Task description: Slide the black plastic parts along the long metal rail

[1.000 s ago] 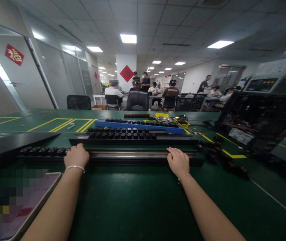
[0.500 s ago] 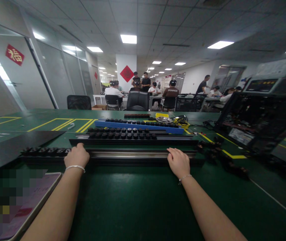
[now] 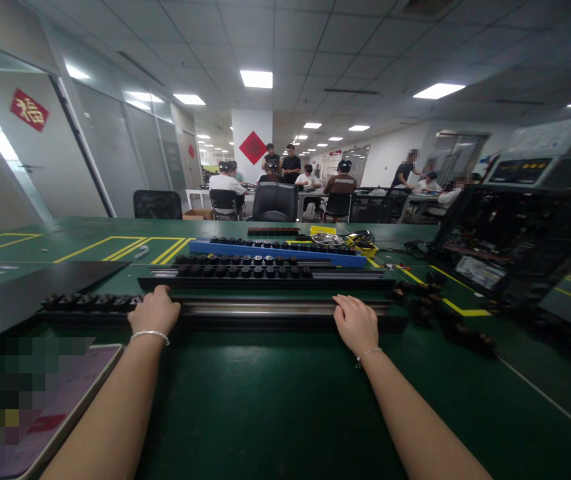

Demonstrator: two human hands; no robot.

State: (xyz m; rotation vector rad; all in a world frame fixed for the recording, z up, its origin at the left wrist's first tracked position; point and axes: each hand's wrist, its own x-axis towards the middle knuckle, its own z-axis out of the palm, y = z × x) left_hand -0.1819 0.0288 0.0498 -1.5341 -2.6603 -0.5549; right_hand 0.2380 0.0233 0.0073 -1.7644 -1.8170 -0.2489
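A long black rail with a silver channel (image 3: 260, 308) lies crosswise on the green table (image 3: 265, 400) in front of me. My left hand (image 3: 153, 312) rests on its left part with the fingers curled over the far edge, next to a row of black caps (image 3: 90, 301). My right hand (image 3: 356, 323) lies on the rail's right part, fingers bent over it. Both wrists wear thin bracelets.
Behind the rail lie a second black rail with caps (image 3: 245, 272) and a blue one (image 3: 275, 250). A black panel (image 3: 30, 283) is at the left, a tablet (image 3: 60, 400) at the near left, loose black parts (image 3: 445, 320) and a machine (image 3: 520, 233) at the right. People sit at far tables.
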